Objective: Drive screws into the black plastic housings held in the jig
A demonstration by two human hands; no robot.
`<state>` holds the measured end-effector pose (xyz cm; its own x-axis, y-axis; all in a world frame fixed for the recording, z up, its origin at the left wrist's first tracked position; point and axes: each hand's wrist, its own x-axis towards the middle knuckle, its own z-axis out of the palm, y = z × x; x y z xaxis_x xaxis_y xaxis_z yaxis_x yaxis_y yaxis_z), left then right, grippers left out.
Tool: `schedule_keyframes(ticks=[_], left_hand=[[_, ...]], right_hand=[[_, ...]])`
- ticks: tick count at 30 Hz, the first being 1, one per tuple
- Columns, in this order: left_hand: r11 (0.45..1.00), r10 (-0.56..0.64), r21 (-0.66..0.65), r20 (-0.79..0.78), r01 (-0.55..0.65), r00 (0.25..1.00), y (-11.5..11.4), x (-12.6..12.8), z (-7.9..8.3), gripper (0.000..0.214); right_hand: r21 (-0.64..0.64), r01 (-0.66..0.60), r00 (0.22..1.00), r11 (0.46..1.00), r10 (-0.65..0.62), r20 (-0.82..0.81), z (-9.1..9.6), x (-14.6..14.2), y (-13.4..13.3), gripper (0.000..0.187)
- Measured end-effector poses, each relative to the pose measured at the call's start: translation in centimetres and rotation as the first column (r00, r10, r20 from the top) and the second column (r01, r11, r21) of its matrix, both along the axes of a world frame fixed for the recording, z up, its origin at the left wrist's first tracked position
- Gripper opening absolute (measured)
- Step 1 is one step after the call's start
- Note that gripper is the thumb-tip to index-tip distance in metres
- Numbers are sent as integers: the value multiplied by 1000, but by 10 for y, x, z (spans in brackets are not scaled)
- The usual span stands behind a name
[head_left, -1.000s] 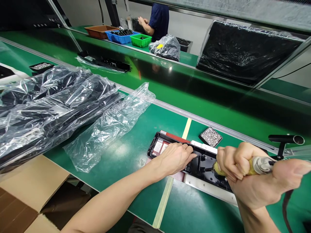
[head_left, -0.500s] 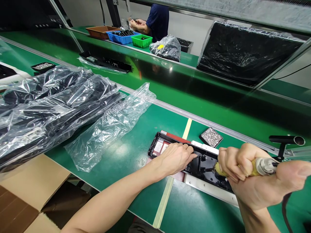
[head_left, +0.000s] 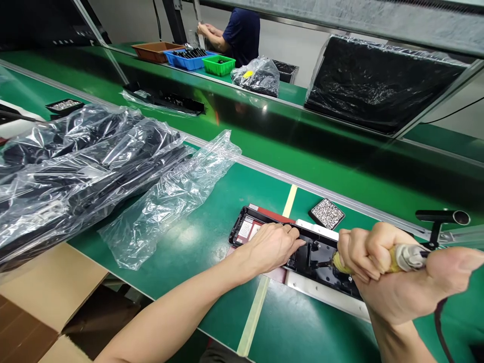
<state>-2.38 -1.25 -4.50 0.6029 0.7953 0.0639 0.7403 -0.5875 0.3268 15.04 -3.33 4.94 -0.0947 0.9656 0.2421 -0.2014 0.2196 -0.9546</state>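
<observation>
A long black plastic housing (head_left: 313,254) lies in a white fixture (head_left: 325,297) on the green bench. My left hand (head_left: 272,245) rests on the housing's left part, fingers curled and pressing it down. My right hand (head_left: 397,272) is closed in a fist round a yellow-wrapped electric screwdriver (head_left: 401,258). Its tip touches the inside of the housing just right of my left hand. A white label (head_left: 246,229) shows at the housing's left end.
A small black tray of screws (head_left: 326,213) sits behind the housing. Clear bags of black parts (head_left: 75,166) lie to the left, above a cardboard box (head_left: 41,297). Across the conveyor a person in dark blue (head_left: 242,30) works beside coloured bins (head_left: 218,64).
My hands and the screwdriver have stayed in place on the housing. The person across the conveyor has raised both hands and shifted left.
</observation>
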Motion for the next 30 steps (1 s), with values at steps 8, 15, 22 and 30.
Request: schedule_keyframes(ticks=[8,15,22,30], left_hand=[[1000,-2,13,15,1,1000,0,-1,-3,37],[1000,2,22,32,-3,999,0,-1,-5,37],[999,4,37,19,-5,1000,0,-1,-5,36],[999,5,44,17,-6,1000,0,-2,-5,37]], right_hand=[[-10,-40,999,999,40,-14,-2,2,-1,75],[16,-141,990,990,141,3,0,14,1,71],[0,-323,946,946,323,22,10,20,6,69],[-2,-229,973,973,229,-12,8,14,5,68]])
